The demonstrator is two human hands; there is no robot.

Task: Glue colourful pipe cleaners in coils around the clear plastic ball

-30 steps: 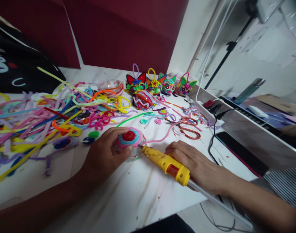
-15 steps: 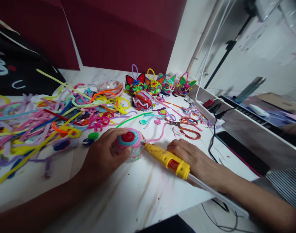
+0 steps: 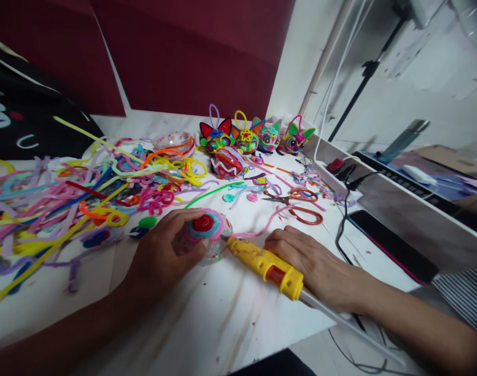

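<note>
My left hand point(image 3: 166, 248) is closed around a clear ball point(image 3: 215, 254) with coloured specks. On the ball's upper side sits a coil of pipe cleaner point(image 3: 203, 223), red in the middle, then blue, then pink. A loose pink pipe cleaner tail point(image 3: 262, 230) runs from the coil to the right over the table. My right hand point(image 3: 297, 256) grips a yellow glue gun point(image 3: 262, 261), its fingers partly hidden behind the body. The nozzle is at the coil's pink edge; whether it touches I cannot tell. A long glue stick point(image 3: 352, 326) sticks out of the gun's back end.
Orange-handled scissors point(image 3: 301, 203) lie beyond my right hand. Tangled pipe cleaners point(image 3: 85, 193) cover the table's left side. Several finished animal-head ornaments point(image 3: 217, 138) stand at the back. A phone point(image 3: 393, 245), a power strip point(image 3: 340, 180) and black cables are at the right.
The glue gun's nozzle has shifted slightly left and down along the pink edge of the coil. The whole view has moved a little; both hands keep their hold.
</note>
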